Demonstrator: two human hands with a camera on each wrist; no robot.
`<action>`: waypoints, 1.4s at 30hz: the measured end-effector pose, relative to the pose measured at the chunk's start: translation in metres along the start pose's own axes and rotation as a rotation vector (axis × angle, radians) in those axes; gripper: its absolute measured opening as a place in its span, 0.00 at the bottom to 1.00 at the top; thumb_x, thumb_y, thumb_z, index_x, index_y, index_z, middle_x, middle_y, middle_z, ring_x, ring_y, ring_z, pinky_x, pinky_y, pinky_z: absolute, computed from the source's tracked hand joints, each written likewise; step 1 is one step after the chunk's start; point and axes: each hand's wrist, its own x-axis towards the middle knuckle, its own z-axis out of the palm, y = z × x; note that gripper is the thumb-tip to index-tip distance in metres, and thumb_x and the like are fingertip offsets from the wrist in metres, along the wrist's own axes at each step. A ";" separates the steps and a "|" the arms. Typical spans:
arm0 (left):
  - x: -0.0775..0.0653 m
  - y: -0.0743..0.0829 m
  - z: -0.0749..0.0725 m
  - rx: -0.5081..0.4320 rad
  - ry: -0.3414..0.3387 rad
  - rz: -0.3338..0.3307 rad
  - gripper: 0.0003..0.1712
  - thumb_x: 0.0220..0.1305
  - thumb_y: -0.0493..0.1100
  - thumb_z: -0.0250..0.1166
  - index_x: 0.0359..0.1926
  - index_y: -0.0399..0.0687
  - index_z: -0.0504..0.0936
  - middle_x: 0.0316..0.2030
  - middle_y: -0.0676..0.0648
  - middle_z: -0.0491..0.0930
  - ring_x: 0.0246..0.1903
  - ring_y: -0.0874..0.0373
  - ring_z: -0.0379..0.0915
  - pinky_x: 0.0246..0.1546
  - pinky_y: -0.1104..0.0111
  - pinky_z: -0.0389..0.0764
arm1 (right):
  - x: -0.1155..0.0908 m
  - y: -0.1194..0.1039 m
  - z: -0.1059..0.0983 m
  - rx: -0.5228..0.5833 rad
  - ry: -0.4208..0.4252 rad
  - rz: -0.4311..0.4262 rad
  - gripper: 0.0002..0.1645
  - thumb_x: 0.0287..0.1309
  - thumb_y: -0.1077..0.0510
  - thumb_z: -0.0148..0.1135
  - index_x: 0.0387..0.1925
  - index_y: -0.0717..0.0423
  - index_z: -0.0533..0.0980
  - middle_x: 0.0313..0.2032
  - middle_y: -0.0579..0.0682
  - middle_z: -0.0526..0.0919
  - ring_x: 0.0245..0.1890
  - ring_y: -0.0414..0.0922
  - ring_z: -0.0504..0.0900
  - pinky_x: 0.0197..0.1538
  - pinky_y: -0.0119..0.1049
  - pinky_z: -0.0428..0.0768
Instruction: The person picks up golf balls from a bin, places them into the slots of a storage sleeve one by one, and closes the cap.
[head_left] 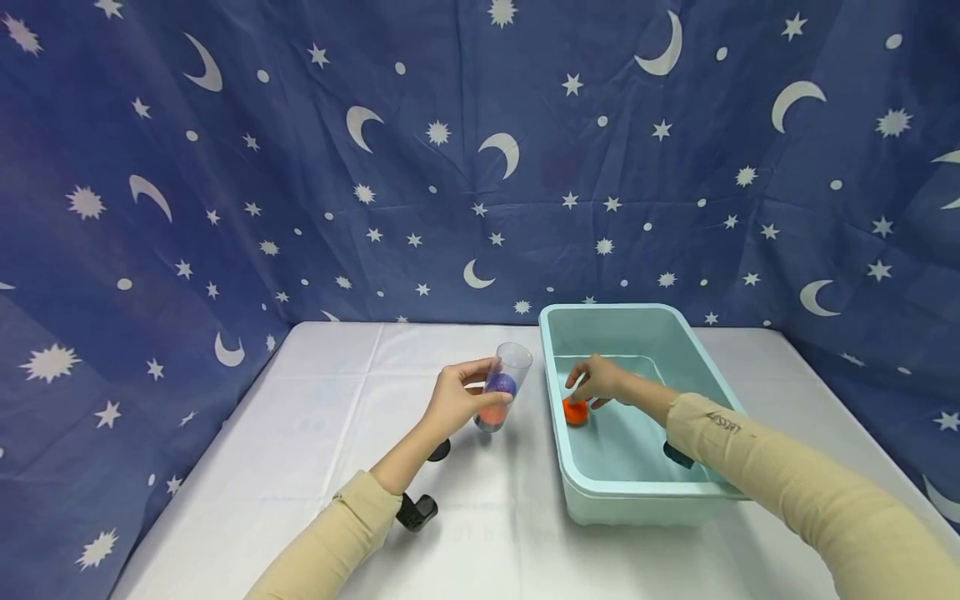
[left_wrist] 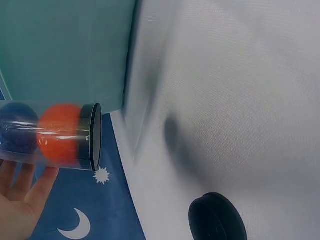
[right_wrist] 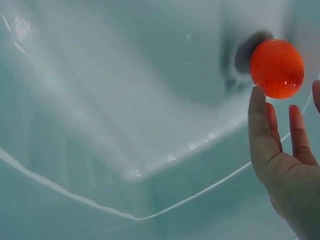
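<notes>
- I see the left hand [head_left: 459, 395] gripping a clear tube [head_left: 506, 380], left of the tub [head_left: 637, 505].
- Inside the tub, the right hand [head_left: 602, 379] has fingers loosely apart beside an orange ball [head_left: 577, 414].

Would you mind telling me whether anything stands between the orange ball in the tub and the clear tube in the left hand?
Yes: in the head view, the tub's left wall stands between them; the orange ball is inside, beside it, while the left hand holds the clear tube outside.
</notes>
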 end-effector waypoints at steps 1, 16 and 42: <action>0.000 0.000 0.000 0.000 0.001 0.001 0.31 0.48 0.35 0.73 0.55 0.34 0.77 0.50 0.36 0.80 0.49 0.45 0.78 0.48 0.63 0.82 | 0.000 0.000 0.001 -0.003 -0.003 -0.003 0.16 0.50 0.67 0.66 0.41 0.70 0.76 0.29 0.53 0.81 0.30 0.44 0.76 0.37 0.43 0.85; -0.004 0.002 0.002 -0.010 0.005 -0.011 0.30 0.47 0.34 0.74 0.55 0.34 0.77 0.49 0.36 0.81 0.49 0.45 0.79 0.48 0.63 0.82 | 0.001 -0.002 0.013 -0.062 -0.025 0.005 0.13 0.49 0.69 0.66 0.38 0.69 0.76 0.30 0.55 0.77 0.27 0.43 0.75 0.36 0.42 0.86; -0.003 0.002 0.000 0.018 0.014 -0.008 0.30 0.48 0.35 0.74 0.54 0.35 0.78 0.49 0.37 0.81 0.49 0.46 0.79 0.48 0.61 0.82 | -0.007 -0.004 -0.001 -0.092 0.000 -0.050 0.13 0.49 0.68 0.66 0.38 0.69 0.76 0.32 0.58 0.78 0.27 0.44 0.78 0.32 0.39 0.86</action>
